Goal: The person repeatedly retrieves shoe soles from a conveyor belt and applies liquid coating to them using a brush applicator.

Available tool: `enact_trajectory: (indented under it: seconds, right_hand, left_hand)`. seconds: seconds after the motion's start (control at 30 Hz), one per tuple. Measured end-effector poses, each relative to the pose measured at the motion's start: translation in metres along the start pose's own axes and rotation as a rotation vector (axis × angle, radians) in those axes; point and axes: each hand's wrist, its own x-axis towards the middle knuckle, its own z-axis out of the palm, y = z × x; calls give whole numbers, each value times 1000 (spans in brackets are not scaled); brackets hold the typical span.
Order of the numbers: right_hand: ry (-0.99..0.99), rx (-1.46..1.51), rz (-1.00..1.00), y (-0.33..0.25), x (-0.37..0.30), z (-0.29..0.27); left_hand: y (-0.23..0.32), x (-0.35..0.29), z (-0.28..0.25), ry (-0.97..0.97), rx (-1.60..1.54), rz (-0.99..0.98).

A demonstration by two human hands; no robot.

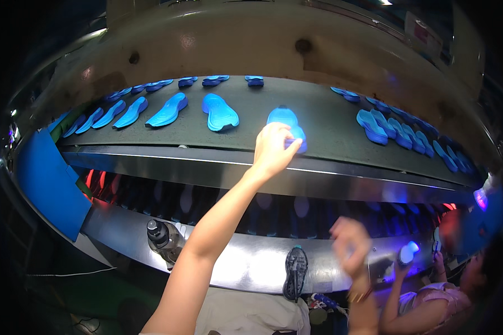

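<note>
My left hand [273, 149] reaches up to the upper conveyor belt [251, 111], its thumb and fingers closed on the near end of a blue shoe sole [283, 116]. Bright light falls on that sole, and part of it is hidden by my fingers. My right hand [352, 248] hovers over the metal ledge [251, 259], smeared by motion, its fingers seeming curled. A black shoe outsole [296, 272] lies on the ledge between my forearms, tread pattern showing. Left of my sole on the belt, another blue sole [220, 113] lies apart from it.
Several more blue soles [129, 113] line the belt at left, and a cluster of them [373, 127] sits at right. A dark bottle [163, 240] stands on the ledge beside my left forearm. A co-worker [430, 304] at lower right holds a lit sole [408, 254].
</note>
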Motion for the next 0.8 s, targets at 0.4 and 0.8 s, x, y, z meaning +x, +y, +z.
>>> enact_trajectory:
  seconds: [0.4,0.8]
  right_hand:
    - [419,1360,1843,0,-294,89]
    - [1070,638,1725,-5,-267,105]
  left_hand:
    - [62,-238,-100,-418,-2020,-1136]
    - [49,-381,-141,-433,-1696,-1795]
